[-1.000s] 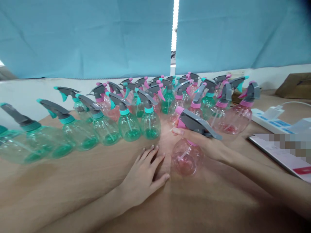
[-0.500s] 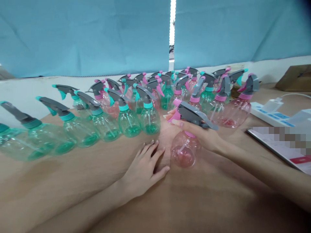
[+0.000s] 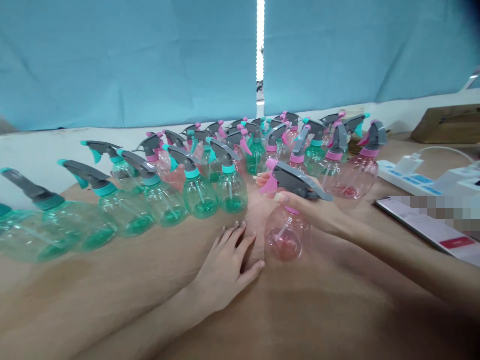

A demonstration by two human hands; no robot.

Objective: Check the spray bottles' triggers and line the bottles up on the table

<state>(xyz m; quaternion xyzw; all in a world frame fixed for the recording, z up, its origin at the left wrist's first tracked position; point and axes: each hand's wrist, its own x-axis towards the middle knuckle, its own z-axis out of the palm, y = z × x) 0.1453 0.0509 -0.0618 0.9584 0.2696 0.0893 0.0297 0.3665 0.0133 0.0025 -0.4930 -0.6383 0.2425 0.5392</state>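
A clear pink spray bottle with a grey and pink trigger head stands upright on the wooden table. My right hand is closed around its neck, just under the head; the trigger points left. My left hand lies flat on the tabletop to the left of that bottle, fingers spread, holding nothing. Nearest beyond the left hand is a green spray bottle with a turquoise collar, at the end of a row of similar green bottles.
More pink and green spray bottles crowd the back of the table. On the right are a phone, a white power strip with plugs, and a cardboard box. A blue curtain hangs behind.
The view has shifted slightly, so the background bottles sit a little lower. Both hands keep nearly the same pose, the right one still on the pink spray bottle.
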